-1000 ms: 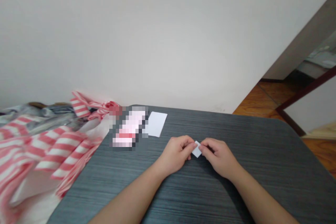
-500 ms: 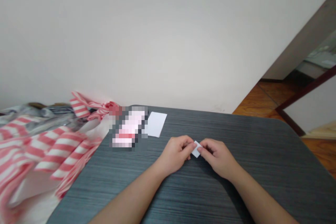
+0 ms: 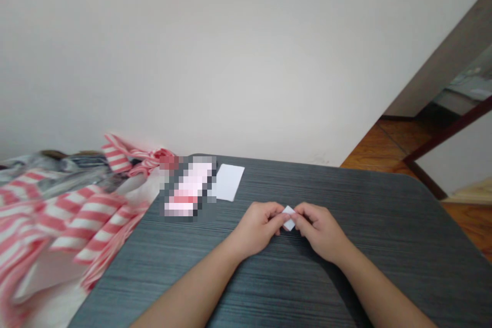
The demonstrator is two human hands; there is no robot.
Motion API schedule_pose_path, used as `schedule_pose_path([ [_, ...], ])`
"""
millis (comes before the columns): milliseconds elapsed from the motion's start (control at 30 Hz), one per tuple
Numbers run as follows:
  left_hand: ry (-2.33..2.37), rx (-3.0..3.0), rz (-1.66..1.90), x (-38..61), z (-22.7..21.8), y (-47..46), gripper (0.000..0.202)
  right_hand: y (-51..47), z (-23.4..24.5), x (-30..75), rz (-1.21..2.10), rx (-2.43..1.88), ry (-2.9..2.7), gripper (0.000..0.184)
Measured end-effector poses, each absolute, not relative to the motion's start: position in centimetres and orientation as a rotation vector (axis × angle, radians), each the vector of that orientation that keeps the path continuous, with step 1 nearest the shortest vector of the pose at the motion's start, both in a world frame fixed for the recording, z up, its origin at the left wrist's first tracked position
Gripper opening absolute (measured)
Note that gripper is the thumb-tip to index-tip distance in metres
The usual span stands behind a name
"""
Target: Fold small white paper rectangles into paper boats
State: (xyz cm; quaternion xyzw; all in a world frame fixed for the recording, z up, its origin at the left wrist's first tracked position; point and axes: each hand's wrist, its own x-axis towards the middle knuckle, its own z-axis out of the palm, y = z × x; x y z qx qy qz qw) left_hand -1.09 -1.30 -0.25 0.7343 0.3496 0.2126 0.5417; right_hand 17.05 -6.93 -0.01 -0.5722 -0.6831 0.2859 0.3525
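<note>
Between my two hands is a small folded piece of white paper (image 3: pixel 289 219), turned so that a corner points away from me. My left hand (image 3: pixel 259 228) pinches its left corner between thumb and fingers. On the opposite side my right hand (image 3: pixel 321 230) grips the right corner in the same way, its thumb lying on top. The fingers under the paper are mostly hidden. Both hands are over the dark wood-grain table (image 3: pixel 269 287). Farther off to the left lies a flat stack or sheet of white paper (image 3: pixel 229 182).
A blurred-out, phone-like rectangle (image 3: pixel 192 184) lies left of the white sheet. Red-and-white striped cloth (image 3: pixel 88 215) is heaped beyond the table's left edge. A pale wall (image 3: pixel 246 61) rises behind the table, and wooden flooring (image 3: pixel 369 146) shows at the right.
The fingertips have shifted slightly outward on the small paper, so more of its face shows. Both hands keep nearly the same place; the other things have not moved.
</note>
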Motion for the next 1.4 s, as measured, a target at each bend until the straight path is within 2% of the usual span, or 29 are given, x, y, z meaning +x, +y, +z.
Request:
schedule_pose_path([
  [833,0.840,1.729,0.537,-0.98,-0.02,-1.28,0.030,-7.08,0.09,17.25,0.838,-1.484,-1.674,0.025],
  [1133,0.832,1.724,0.559,-1.17,-0.43,-1.35,0.038,-7.09,-0.54,17.77,0.863,-1.475,-1.583,0.025],
  [1400,0.832,1.664,0.603,-1.05,-0.46,-1.37,0.036,-6.98,-0.69,17.82,0.909,-1.496,-1.565,0.023],
])
